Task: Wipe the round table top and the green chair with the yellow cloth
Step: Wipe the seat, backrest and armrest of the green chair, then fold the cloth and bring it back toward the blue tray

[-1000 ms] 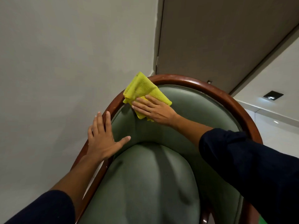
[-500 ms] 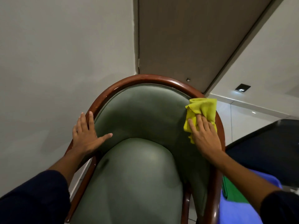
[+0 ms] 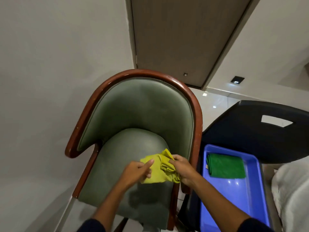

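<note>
Hands, two of them, are seen from above, both closed on one yellow cloth (image 3: 156, 171) over the seat of one green chair (image 3: 133, 114). The left hand (image 3: 136, 171) is at about 7 o'clock from the cloth's middle, its grip pinched on the flatter left edge with the thumb laid on top. The right hand (image 3: 181, 169) is at about 3 o'clock, its grip gathered round the bunched, crumpled right part of the cloth. The cloth is held just above or on the front right part of the seat cushion; whether it touches the cushion cannot be told. Two dark sleeves are seen at the lower edge of the view.

The chair is upholstered in green and framed by one curved, reddish-brown wooden rim (image 3: 192, 97) that runs round the backrest and down into both arms. At 3 o'clock from the chair, just beside it, one blue plastic tray (image 3: 250, 198) is seen, and one folded green cloth (image 3: 225, 166) lies flat in its far end. The tray rests on one dark chair (image 3: 250, 131) whose backrest has a single cut-out slot. At 12 o'clock, behind the green chair, one closed grey-brown door (image 3: 175, 39) is set in a pale wall (image 3: 58, 56).
</note>
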The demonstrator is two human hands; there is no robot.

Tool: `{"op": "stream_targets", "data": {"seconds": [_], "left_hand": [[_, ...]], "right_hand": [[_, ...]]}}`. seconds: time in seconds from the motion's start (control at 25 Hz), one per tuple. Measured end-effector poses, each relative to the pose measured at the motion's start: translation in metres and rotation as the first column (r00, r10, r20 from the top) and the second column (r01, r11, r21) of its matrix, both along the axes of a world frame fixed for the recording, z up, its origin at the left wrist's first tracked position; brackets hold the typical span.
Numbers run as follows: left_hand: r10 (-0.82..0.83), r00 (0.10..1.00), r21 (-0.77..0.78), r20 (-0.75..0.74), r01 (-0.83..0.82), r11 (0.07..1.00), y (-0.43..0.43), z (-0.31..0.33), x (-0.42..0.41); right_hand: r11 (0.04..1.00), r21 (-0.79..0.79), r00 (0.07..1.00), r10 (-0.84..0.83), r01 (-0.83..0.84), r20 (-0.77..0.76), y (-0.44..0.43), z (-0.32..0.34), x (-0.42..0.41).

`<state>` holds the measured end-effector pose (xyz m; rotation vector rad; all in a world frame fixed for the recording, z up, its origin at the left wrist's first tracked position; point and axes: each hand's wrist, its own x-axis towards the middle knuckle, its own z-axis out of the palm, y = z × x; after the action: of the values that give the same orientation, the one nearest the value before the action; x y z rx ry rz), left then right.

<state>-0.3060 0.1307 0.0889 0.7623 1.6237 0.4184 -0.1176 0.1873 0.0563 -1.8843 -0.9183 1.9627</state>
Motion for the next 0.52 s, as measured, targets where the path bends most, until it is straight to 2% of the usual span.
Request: {"op": "stream_targets", "data": {"seconds": [0.08, 0.16, 0.2, 0.28, 0.32, 0.44, 0.52], "left_hand": [[0.214, 0.976, 0.159, -0.041, -0.205, 0.966, -0.002, 0.013, 0.036], [0.237, 0.967, 0.245, -0.096, -0.208, 0.947, -0.001, 0.033, 0.064], [0.184, 0.981, 0.233, -0.054, -0.167, 0.958, 0.000, 0.045, 0.079], [0.095, 0.982, 0.206, 0.163, -0.128, 0.970, 0.002, 0.066, 0.121], [0.084, 0.976, 0.249, 0.202, -0.134, 0.959, 0.002, 0.072, 0.144], [0.145, 0.986, 0.443, 0.087, -0.169, 0.881, 0.007, 0.082, 0.203], [0.185, 0.974, 0.471, 0.133, -0.226, 0.852, 0.008, 0.082, 0.235]], "right_hand": [[0.981, 0.008, 0.965, -0.187, 0.191, -0.182, -0.010, 0.010, 0.013], [0.933, 0.034, 0.887, -0.328, 0.358, -0.325, -0.015, 0.031, 0.029], [0.915, 0.014, 0.824, -0.356, 0.403, -0.441, -0.018, 0.047, 0.040], [0.910, -0.058, 0.667, -0.343, 0.410, -0.661, -0.022, 0.078, 0.071], [0.918, -0.068, 0.633, -0.322, 0.391, -0.704, -0.024, 0.088, 0.091], [0.908, -0.085, 0.618, -0.345, 0.409, -0.707, -0.030, 0.101, 0.161], [0.866, -0.033, 0.678, -0.414, 0.499, -0.607, -0.032, 0.089, 0.215]]}}
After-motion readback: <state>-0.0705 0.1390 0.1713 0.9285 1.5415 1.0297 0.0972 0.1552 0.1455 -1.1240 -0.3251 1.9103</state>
